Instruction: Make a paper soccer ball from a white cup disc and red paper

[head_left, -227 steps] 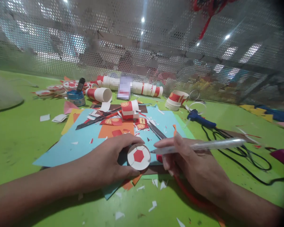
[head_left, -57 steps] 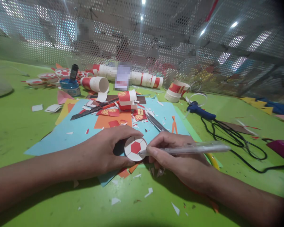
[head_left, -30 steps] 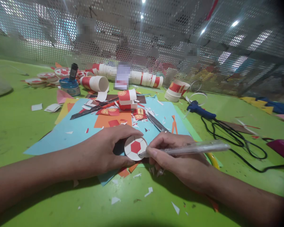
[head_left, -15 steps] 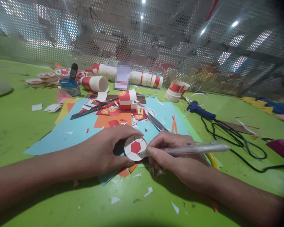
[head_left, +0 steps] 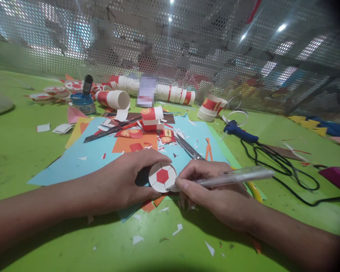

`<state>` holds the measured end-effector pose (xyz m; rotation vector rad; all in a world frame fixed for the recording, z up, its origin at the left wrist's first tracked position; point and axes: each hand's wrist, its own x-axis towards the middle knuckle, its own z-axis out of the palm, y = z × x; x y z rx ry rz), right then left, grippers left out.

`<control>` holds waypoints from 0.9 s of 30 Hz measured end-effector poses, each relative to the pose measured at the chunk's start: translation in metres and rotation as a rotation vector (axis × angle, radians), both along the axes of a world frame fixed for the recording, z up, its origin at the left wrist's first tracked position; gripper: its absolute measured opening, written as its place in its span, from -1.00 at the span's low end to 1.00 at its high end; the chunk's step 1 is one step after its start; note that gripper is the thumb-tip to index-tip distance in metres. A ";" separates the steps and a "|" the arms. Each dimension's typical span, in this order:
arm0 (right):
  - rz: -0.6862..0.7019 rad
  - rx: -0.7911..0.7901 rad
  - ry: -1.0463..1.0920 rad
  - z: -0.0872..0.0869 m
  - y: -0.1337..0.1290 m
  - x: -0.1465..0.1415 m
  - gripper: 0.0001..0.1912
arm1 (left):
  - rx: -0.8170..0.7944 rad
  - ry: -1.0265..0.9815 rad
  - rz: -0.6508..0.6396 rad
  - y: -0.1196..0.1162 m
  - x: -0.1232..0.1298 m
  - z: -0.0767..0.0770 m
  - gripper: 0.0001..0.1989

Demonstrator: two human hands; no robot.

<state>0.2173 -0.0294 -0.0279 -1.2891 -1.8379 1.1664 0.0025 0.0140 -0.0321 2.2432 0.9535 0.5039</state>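
A round white paper disc [head_left: 162, 175], with a red hexagon in its middle and thin dark lines running outward, is tilted toward me. My left hand [head_left: 133, 177] grips its edge between thumb and fingers. In my right hand [head_left: 206, 185] is a clear pen [head_left: 235, 176], its tip touching the disc's lower right part. Just beyond my right hand lie scissors [head_left: 187, 146], their handle mostly hidden under it. Blue paper [head_left: 70, 158] with small scraps spreads beneath and behind both hands.
Cut red-and-white paper cups [head_left: 151, 113] and a utility knife [head_left: 102, 134] lie behind my hands. At right are a blue glue gun [head_left: 239, 132] with a looped black cord and a magenta object [head_left: 336, 179]. A blue jar [head_left: 83, 104] stands far left, before a perforated screen [head_left: 170, 49].
The pen tip has slid slightly down and left along the disc, and the pen's back end has tipped up a little. The left hand holds the disc in the same place.
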 end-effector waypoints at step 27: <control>0.000 -0.017 -0.028 0.003 0.001 -0.001 -0.89 | 0.105 -0.054 -0.041 -0.001 0.001 -0.003 -0.58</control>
